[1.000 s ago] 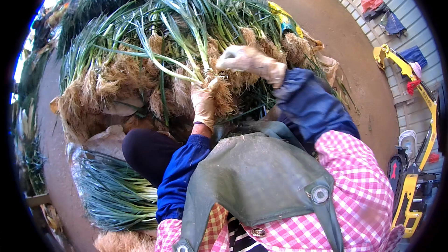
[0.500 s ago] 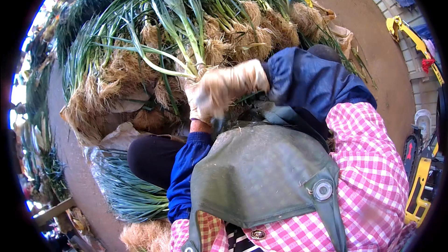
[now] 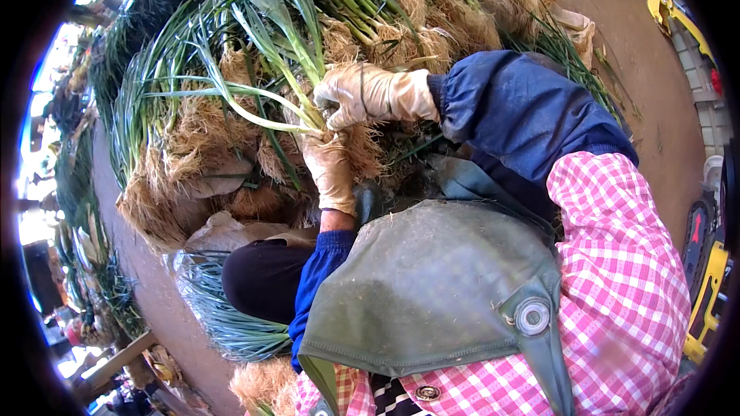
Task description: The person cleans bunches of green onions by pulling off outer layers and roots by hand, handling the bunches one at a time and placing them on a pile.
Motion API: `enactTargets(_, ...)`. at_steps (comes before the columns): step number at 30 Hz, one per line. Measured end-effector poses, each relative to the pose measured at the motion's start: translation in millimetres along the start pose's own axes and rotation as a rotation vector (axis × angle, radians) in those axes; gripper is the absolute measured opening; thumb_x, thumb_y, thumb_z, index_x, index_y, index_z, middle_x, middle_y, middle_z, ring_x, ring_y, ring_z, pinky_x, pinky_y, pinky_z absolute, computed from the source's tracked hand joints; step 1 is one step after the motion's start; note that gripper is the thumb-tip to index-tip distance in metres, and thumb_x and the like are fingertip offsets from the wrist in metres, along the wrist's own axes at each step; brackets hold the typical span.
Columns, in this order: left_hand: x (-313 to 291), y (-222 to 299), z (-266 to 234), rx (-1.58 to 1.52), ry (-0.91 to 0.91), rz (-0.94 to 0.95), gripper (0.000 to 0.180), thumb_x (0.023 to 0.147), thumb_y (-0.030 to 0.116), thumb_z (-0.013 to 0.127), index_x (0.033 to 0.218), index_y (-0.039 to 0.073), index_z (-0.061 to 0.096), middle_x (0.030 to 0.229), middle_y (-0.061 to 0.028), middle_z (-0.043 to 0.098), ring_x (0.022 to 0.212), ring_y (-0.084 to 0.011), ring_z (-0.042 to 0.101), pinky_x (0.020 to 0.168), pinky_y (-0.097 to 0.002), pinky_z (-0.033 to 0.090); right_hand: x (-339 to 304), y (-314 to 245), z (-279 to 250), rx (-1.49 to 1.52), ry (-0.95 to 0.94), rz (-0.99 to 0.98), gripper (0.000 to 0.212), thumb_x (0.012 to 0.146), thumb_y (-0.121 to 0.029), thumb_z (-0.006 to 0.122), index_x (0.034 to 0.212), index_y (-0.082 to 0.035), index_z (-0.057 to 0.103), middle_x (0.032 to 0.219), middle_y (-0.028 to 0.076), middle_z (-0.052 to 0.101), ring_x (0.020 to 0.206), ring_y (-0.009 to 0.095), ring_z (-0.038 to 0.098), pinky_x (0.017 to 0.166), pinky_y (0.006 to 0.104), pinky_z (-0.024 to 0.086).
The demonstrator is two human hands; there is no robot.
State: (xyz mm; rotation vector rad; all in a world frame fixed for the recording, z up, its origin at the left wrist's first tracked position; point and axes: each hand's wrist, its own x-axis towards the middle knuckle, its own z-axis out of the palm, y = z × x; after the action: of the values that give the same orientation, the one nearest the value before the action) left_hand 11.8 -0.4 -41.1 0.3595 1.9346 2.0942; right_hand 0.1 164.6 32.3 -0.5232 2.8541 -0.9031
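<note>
1. The small bunch of green onions is at the middle of the scene, in front of the pile; its leaves fan far and left, one pale stalk bending out left.
2. The left hand, in a tan glove, has its grip closed around the lower stalks.
3. The right hand, also gloved, is just beyond it, fingers curled at the stalks' right side; whether its grip pinches them I cannot tell.
4. Beyond and to the left lies the pile of green onions, shaggy tan roots facing near, leaves far.
5. A green bundle lies near left, past the dark-clad knee.
6. A grey-green apron covers the person's front.
7. Brown ground stretches right, toward yellow machine parts.
</note>
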Motion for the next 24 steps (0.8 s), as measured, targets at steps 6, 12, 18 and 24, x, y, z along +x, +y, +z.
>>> enactTargets(6,-12.4,14.4,10.7,0.266,0.025,0.099,0.042,0.082,0.006,0.065,0.120,-0.003,0.051,0.112,-0.0107,0.062,0.098,-0.0192,0.058,0.086,-0.0292,0.045,1.7,1.5,12.9,0.049,0.004,-0.003,0.029,0.069,-0.016,0.072,0.094,-0.002,0.063,0.083,0.018,0.064,0.081,0.033,0.063,0.070,0.0391,0.049)
enactTargets(12,-14.7,9.5,8.2,0.181,0.038,0.086,0.045,0.083,0.006,0.066,0.124,-0.002,0.049,0.114,-0.0083,0.060,0.100,-0.0176,0.057,0.089,-0.0273,0.044,-6.8,-4.1,19.7,0.210,0.016,-0.008,0.024,0.071,-0.012,0.069,0.093,-0.005,0.063,0.083,0.016,0.064,0.081,0.033,0.063,0.070,0.0387,0.049)
enactTargets(18,-9.3,4.5,2.4,0.162,0.012,0.096,0.046,0.081,0.005,0.069,0.122,-0.001,0.049,0.111,-0.0071,0.060,0.096,-0.0156,0.056,0.084,-0.0266,0.045,-9.9,6.9,12.7,0.035,-0.139,-0.069,0.020,0.073,-0.017,0.066,0.088,-0.005,0.061,0.079,0.015,0.064,0.078,0.033,0.064,0.066,0.0386,0.050)
enactTargets(24,-7.7,16.4,7.0,-0.068,0.023,0.005,0.044,0.078,-0.002,0.068,0.118,0.000,0.050,0.102,-0.0040,0.059,0.086,-0.0118,0.057,0.076,-0.0246,0.048,-22.8,46.9,-11.4,-0.408,-0.397,0.155,0.025,0.070,-0.030,0.066,0.085,-0.010,0.067,0.074,0.007,0.066,0.071,0.029,0.064,0.060,0.0404,0.050)
